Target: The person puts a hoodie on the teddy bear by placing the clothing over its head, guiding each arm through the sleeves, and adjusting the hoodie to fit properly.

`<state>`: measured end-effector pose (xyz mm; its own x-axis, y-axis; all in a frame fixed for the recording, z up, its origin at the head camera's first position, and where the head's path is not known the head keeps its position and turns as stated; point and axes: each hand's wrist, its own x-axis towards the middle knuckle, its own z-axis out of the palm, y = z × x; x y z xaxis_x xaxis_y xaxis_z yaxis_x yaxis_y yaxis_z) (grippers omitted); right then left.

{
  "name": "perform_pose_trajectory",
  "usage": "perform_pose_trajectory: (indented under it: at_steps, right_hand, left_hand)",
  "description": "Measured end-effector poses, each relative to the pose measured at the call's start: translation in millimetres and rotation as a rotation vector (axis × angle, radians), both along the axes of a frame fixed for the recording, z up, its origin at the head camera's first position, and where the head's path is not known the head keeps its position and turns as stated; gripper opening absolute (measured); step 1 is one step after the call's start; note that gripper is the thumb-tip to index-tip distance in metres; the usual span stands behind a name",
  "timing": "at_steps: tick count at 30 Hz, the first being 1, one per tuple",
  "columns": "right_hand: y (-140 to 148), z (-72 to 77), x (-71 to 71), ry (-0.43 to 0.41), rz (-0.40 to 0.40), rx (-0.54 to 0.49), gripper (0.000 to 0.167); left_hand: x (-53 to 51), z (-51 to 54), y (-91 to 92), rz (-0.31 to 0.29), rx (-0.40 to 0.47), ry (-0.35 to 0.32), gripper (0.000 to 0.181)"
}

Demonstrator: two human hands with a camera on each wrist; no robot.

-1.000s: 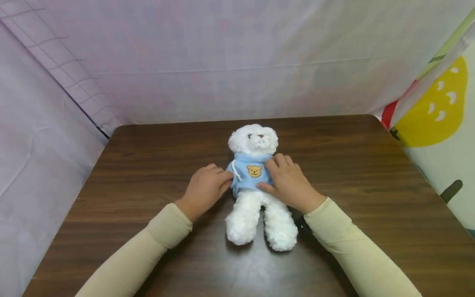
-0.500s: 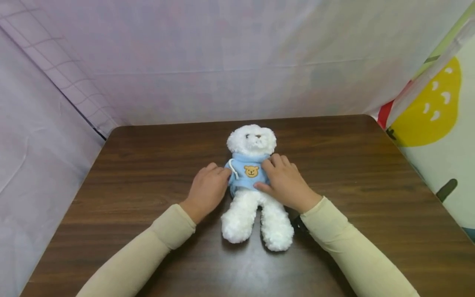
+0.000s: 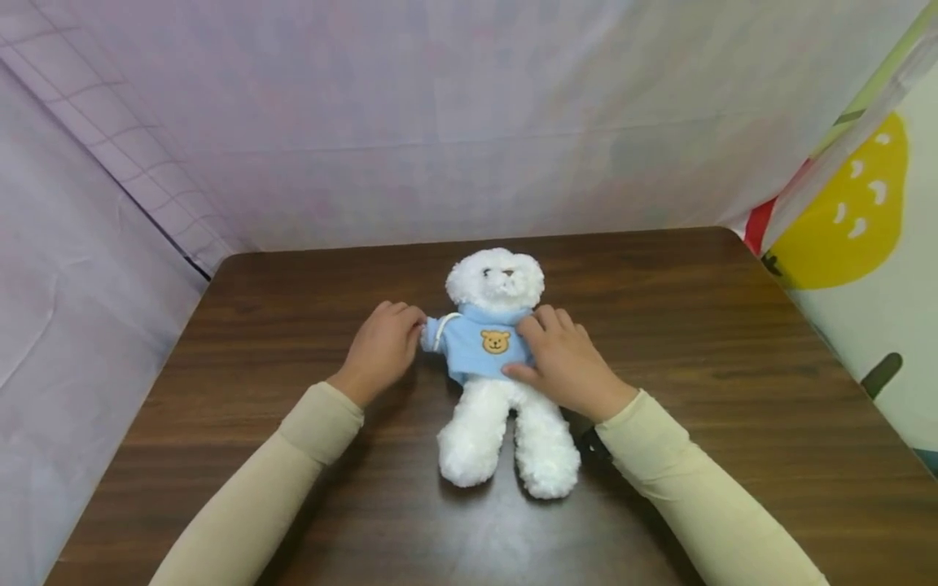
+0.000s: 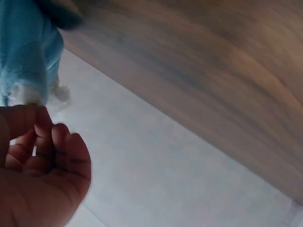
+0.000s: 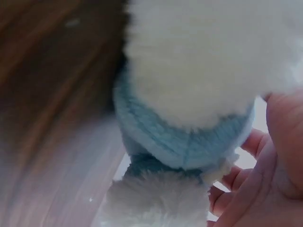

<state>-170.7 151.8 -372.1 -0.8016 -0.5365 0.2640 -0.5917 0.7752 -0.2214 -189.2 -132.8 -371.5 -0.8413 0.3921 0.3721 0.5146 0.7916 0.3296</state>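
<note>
A white plush teddy bear (image 3: 495, 278) lies on its back on a brown wooden table (image 3: 293, 301), head toward the far edge. It wears a light blue hoodie (image 3: 472, 346) with a bear-face patch (image 3: 495, 341) and a white drawstring. Between thumb and fingertip, my left hand (image 3: 377, 350) pinches the end of the bear's arm, drawn out to the side. The left wrist view shows white fur at the blue sleeve (image 4: 28, 56). My right hand (image 3: 575, 362) grips the bear's other side, thumb across the lower hoodie; that arm is hidden beneath the hand.
Pale cloth (image 3: 454, 122) hangs behind the table's far edge, and more cloth (image 3: 66, 325) covers the left side. On the right hangs a white sheet with a yellow printed shape (image 3: 850, 212). A small dark object (image 3: 597, 443) shows by the right cuff.
My left hand has moved left and slightly away from me, pulling the bear's arm outward from its body. The right hand keeps its grip in place.
</note>
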Motion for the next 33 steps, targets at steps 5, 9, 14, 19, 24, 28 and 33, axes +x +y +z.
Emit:
perform_pose_trajectory:
  at_steps: [5,9,14,19,24,28,33]
  right_hand:
    - [14.2,0.6,-9.5,-0.089,0.025,-0.127,0.052]
    - [22.2,-0.5,-11.6,-0.108,0.056,-0.162,0.052]
    - [34.5,2.7,-11.8,-0.154,0.100,-0.232,0.046]
    - [55.1,2.9,-15.7,-0.208,0.019,-0.273,0.030]
    - [62.4,0.2,-18.1,-0.147,-0.012,-0.235,0.009]
    - [56.0,0.6,-19.2,-0.092,0.008,-0.212,0.008]
    - [53.6,4.9,-18.1,-0.063,-0.029,-0.201,0.004]
  left_hand:
    - [9.5,-1.5,1.1,-0.061,0.073,-0.077,0.015]
    - [12.0,-4.6,5.0,-0.079,0.085,-0.074,0.018]
    - [10.3,-7.5,7.2,-0.067,0.078,-0.045,0.016]
    - [7.3,-10.2,6.9,-0.056,0.070,-0.022,0.008]
    - [7.0,-10.0,5.5,-0.051,0.057,0.011,0.007]
    - [8.3,-7.1,5.6,-0.082,0.055,0.043,0.007]
    - [8.5,-2.7,1.7,-0.106,0.038,0.074,0.007]
